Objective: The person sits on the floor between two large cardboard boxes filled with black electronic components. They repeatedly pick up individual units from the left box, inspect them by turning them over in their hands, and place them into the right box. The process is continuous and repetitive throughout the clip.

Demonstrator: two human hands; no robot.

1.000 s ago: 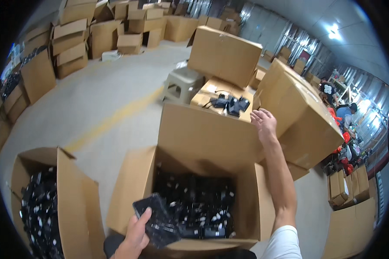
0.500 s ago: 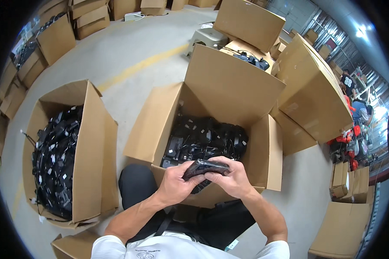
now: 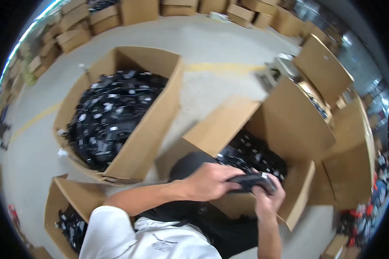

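Observation:
A small black device with a glossy casing (image 3: 247,183) is held between both hands above the near edge of an open cardboard box (image 3: 296,116). My left hand (image 3: 209,181) grips its left end, fingers closed on it. At the other end, my right hand (image 3: 270,196) wraps round it, with the thumb on the near side. Motion blurs the device, so its exact kind cannot be made out. Inside the box under my hands lie many black parts (image 3: 257,151) with small white labels, partly hidden by the flap and my hands.
To the left stands a large open carton (image 3: 160,125) heaped with black labelled parts (image 3: 112,112). A smaller carton (image 3: 58,216) with similar parts is at the lower left. Tall cartons (image 3: 348,151) stand at the right. A grey stool (image 3: 285,67) and more boxes (image 3: 138,11) are farther back.
My view has swung left, so the boxes appear farther right and the left carton shows more fully. Both hands still hold the black device, which is now tilted differently.

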